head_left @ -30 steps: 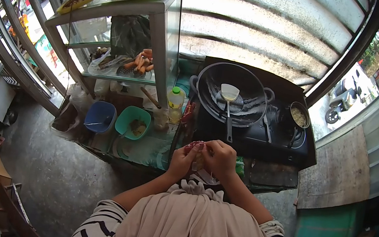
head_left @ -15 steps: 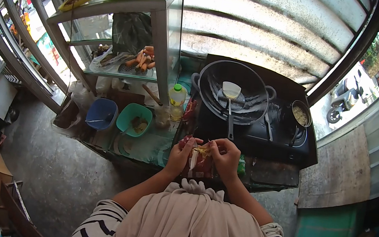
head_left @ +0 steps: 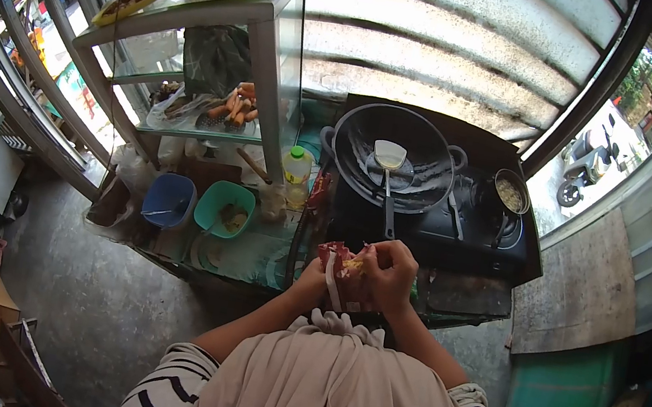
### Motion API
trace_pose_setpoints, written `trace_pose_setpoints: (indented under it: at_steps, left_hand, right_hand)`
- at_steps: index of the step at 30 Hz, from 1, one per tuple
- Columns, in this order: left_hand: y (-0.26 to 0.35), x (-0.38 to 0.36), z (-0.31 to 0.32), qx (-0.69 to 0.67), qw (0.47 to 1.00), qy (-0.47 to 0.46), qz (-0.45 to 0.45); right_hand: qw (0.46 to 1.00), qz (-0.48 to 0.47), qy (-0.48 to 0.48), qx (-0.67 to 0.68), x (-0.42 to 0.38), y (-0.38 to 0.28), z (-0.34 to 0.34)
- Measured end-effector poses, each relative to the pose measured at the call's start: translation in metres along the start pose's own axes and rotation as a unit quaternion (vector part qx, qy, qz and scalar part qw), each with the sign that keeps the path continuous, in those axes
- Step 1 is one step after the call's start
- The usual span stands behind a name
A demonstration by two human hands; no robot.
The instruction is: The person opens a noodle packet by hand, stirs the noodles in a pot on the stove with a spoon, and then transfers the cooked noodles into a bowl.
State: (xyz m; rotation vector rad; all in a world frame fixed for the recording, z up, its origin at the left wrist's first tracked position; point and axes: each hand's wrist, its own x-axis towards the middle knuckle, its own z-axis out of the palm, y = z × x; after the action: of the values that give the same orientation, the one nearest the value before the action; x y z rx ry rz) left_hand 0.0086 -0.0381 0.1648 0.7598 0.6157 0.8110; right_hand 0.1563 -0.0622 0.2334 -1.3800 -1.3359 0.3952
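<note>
A red packet (head_left: 349, 280) with yellow at its opened top is in front of my chest, at the stove's near edge. My left hand (head_left: 312, 283) is closed round the packet's left side. Close against the packet's upper right is my right hand (head_left: 391, 275), its fingers pinched together at the opening; what they pinch is too small to make out. Beyond my hands a large dark wok (head_left: 432, 182) sits on the black stove (head_left: 422, 240). A spatula (head_left: 390, 188) with a pale blade and dark handle rests in the wok.
Left of the stove are a bottle with a green cap (head_left: 296, 169), a green bowl (head_left: 224, 209) and a blue bowl (head_left: 169, 200). A glass cabinet (head_left: 275, 12) holds food and carries plates on top. A small pan (head_left: 511, 192) stands at the right.
My left hand has moved lower on the packet, and more of its red top shows. My right hand has turned and its fingers have drawn together. The view has shifted slightly.
</note>
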Motion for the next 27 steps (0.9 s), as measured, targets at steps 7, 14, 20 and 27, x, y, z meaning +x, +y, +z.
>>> trace_pose_setpoints:
  at_steps: [7, 14, 20, 27]
  left_hand:
    - [0.012, -0.003, -0.007, 0.210, 0.974, 0.062, 0.063]
    - [0.028, -0.004, -0.003, 0.260, 0.953, 0.078, 0.132]
    - [0.028, -0.002, -0.016, 0.251, 0.954, 0.093, 0.136]
    - [0.042, -0.007, -0.016, 0.311, 0.943, 0.071, 0.094]
  right_hand:
    - [0.987, -0.049, -0.117, -0.101, 0.009, -0.011, -0.006]
    - [0.985, -0.011, -0.134, -0.107, 0.008, 0.007, -0.003]
    - [0.982, -0.024, -0.151, -0.109, 0.009, 0.014, -0.003]
    - [0.970, -0.017, -0.194, -0.143, 0.008, 0.014, 0.002]
